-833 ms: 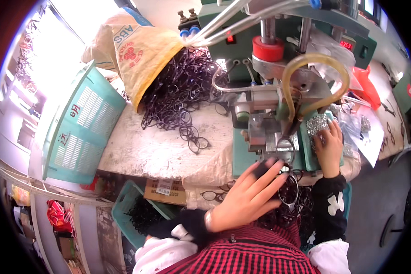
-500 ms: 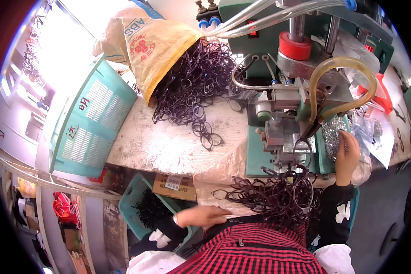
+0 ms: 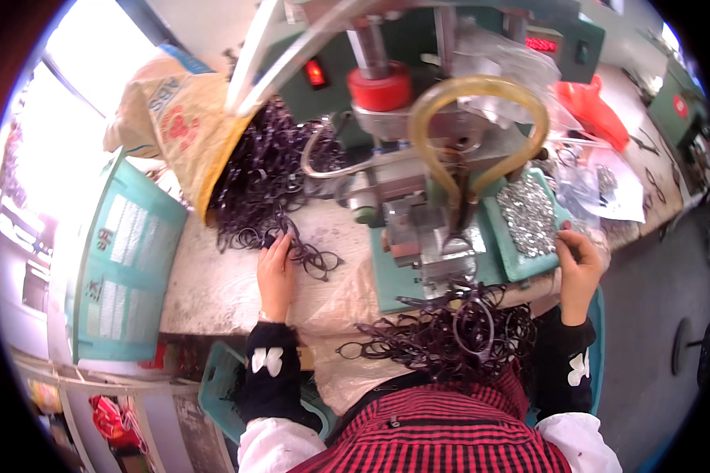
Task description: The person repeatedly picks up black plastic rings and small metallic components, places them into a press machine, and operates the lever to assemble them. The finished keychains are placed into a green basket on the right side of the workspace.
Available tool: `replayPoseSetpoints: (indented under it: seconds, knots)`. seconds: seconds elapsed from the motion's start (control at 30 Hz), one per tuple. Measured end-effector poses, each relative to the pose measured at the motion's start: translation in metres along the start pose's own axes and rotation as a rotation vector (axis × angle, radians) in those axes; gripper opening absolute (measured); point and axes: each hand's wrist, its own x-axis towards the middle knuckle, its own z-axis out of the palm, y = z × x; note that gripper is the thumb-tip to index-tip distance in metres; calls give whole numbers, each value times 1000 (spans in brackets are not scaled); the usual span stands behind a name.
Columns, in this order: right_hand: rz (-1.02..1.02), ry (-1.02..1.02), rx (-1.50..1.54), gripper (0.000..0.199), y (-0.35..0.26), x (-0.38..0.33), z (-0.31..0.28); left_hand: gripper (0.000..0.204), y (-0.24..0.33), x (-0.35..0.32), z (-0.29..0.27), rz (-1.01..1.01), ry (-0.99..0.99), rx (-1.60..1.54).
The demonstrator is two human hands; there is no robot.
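Note:
My left hand [image 3: 276, 272] reaches to the near edge of a pile of dark purple eyeglass frames [image 3: 272, 169]. Its fingers are closed on a frame at the loose end of that pile. At the right, my right hand [image 3: 580, 268] is beside a green tray [image 3: 521, 270] of small shiny metal parts [image 3: 527, 213]. Thumb and fingers are bent together there; whatever they hold is too small to make out. Between my hands stands a press-like machine with a metal fixture [image 3: 446, 256]. More dark frames [image 3: 450, 335] lie heaped in front of me at the table edge.
A yellowish woven sack [image 3: 177, 118] spills the frames onto the table. Left of it leans a turquoise basket [image 3: 130, 268]. A curved yellow hose [image 3: 540, 110] arches over the fixture. Plastic bags and a red bag [image 3: 596, 114] lie behind the tray. Another bin [image 3: 221, 394] sits below.
My left hand has gone from the table's front edge, by my waist, forward to the frame pile. The right hand stays by the tray. The whole view has shifted.

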Motion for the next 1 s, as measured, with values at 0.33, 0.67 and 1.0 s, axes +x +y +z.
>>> replayPoseSetpoints:
  seconds: [0.33, 0.67, 1.0]
  knots:
    - [-164, -315, 358, 26, -116, -5, 90, 25, 100, 32, -6, -461, 196, -861]
    - [206, -445, 771, 48, -138, -18, 101, 20, 236, 69, -98, 280, 275, -1097]
    - [-145, -461, 347, 38, -141, -14, 80, 29, 240, 49, -64, 667, 59, -645]
